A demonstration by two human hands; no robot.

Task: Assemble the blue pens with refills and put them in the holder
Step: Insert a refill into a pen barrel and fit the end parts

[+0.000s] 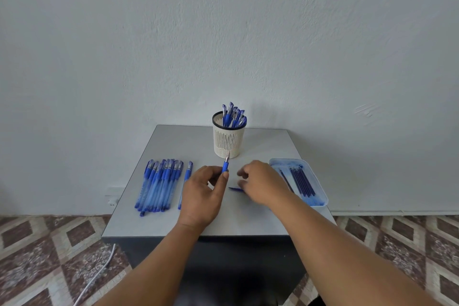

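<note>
Left hand [202, 194] pinching pen [226, 165] tip-up near holder [228, 140], right hand [260, 185] loosely curled over cap [236, 189], grasping nothing visible, tray [320, 196] right

The bench [173, 221] stands against the wall [223, 32]. At its far middle sits the holder [229, 140], with pens [234, 115] standing in it. On the left side lies a row of pens [159, 185] side by side, one more pen [185, 182] lying apart just to their right. On the right side rests a tray [320, 191] with refills [301, 179] in it. Between row and tray, in front of the holder, the left hand [202, 197] holds a pen [225, 166] pointing toward the holder; the right hand [260, 181] hovers just right of it, over a small piece [235, 189] lying on the bench. A cable [99, 273] lies on the floor [49, 256] to the left.
</note>
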